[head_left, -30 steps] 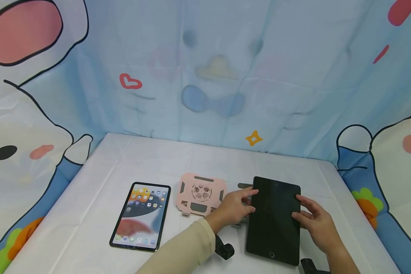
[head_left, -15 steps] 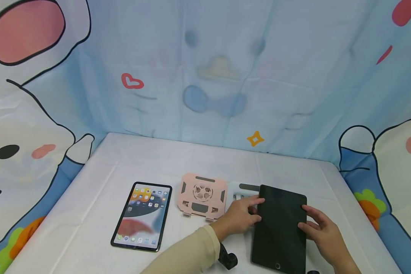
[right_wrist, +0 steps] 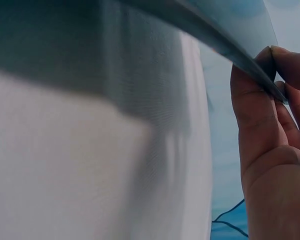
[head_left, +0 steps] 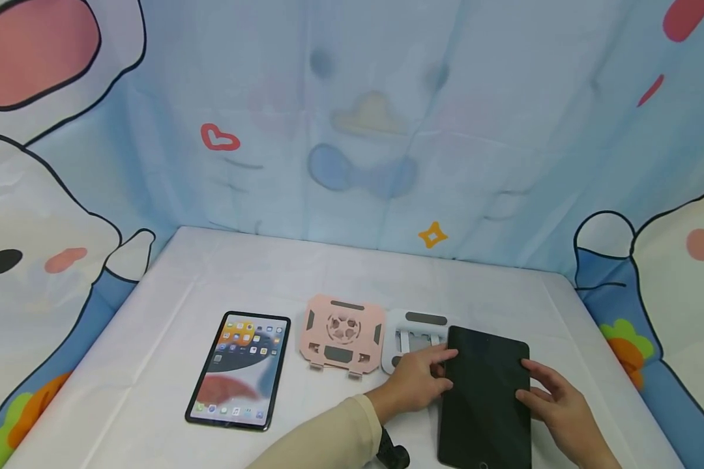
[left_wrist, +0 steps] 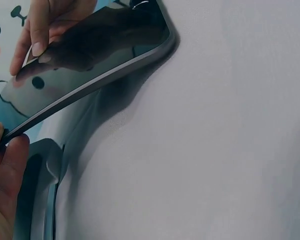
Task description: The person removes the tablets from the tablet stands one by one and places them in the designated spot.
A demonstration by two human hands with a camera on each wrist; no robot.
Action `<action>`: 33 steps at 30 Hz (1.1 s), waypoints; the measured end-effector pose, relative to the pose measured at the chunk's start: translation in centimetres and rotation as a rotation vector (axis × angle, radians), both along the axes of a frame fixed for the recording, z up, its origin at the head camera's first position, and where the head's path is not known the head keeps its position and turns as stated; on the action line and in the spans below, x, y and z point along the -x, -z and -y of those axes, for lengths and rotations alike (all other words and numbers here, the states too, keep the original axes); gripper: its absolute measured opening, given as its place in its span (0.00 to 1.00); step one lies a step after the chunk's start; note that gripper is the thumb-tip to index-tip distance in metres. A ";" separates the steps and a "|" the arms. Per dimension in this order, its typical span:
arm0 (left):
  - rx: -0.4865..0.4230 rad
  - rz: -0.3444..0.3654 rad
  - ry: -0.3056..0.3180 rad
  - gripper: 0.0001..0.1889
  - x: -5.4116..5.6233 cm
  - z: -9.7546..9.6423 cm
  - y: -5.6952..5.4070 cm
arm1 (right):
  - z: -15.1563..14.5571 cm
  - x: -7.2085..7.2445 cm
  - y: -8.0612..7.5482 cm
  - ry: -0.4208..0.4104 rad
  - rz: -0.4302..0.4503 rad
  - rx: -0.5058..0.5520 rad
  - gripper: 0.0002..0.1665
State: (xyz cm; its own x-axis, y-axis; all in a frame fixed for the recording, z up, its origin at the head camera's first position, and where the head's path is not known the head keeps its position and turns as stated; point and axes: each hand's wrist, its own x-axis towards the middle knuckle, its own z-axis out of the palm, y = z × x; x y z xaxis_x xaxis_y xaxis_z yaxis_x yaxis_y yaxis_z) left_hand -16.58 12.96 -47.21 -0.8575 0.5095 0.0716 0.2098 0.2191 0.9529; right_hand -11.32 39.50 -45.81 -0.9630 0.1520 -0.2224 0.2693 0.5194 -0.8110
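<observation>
A black tablet [head_left: 487,397] with a dark screen is held between both hands at the right of the head view. My left hand [head_left: 413,383] pinches its left long edge, and my right hand [head_left: 566,407] pinches the opposite one. Thumb and fingers of the right hand [right_wrist: 262,125] sit on either face of the edge in the right wrist view. Seen from the left wrist, the tablet [left_wrist: 105,55] is tilted, with its nearer corner low over the cloth and a shadow beneath. A white folding stand [head_left: 393,319] lies partly hidden behind the left hand and tablet.
A pink folding stand [head_left: 317,332] with grey pads lies flat left of the white one. Farther left, another tablet [head_left: 237,371] lies with its home screen lit. White cloth [head_left: 152,365] covers the table. A printed blue curtain [head_left: 270,182] encloses the back and sides.
Both hands have brought the black tablet towards the front and slightly right. More of the white stand shows now. The pink stand and lit tablet stay in place.
</observation>
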 end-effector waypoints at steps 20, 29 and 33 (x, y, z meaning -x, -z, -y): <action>-0.024 0.018 0.007 0.28 -1.6 -0.6 0.4 | -1.0 -0.8 0.3 0.082 0.141 0.025 0.52; -0.035 0.032 0.019 0.28 -2.1 -1.1 0.8 | -1.7 -1.2 0.6 0.078 0.182 0.075 0.52; -0.055 0.065 0.044 0.29 -2.2 -1.4 1.0 | -2.1 -1.3 0.7 0.084 0.186 0.085 0.52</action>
